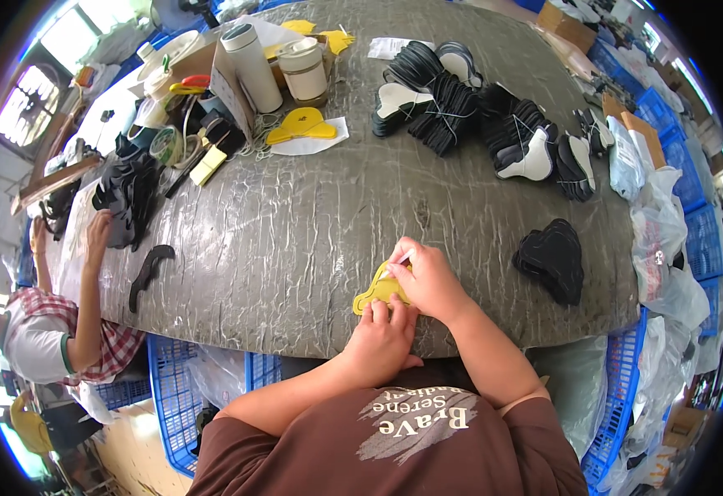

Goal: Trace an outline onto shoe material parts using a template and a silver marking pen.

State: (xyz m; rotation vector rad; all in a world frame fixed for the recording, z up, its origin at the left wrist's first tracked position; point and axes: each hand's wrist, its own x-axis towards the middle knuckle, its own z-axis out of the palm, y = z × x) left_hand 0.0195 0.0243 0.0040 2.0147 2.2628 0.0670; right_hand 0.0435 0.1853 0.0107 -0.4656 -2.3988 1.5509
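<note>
A small yellow template [382, 289] with a stepped, rounded outline lies on the table in front of me. My left hand [380, 337] rests its outstretched fingertips on the near edge of this piece, pressing it down, with the thumb apart. Above its far right side, my right hand [429, 283] is closed in a pinch around a thin whitish pen-like tool [399, 266]. The fingers hide most of that tool, and its tip is too small to make out. What lies under the template is hidden.
Right of me sits a stack of black cut pieces [551, 260]; tied black-and-white bundles [440, 99] lie farther back. A curved black piece [148, 277] is at left, near a co-worker [64, 331]. Flask [252, 66], jar [304, 73] and another yellow template [302, 126] stand beyond. Blue baskets [171, 397] flank me.
</note>
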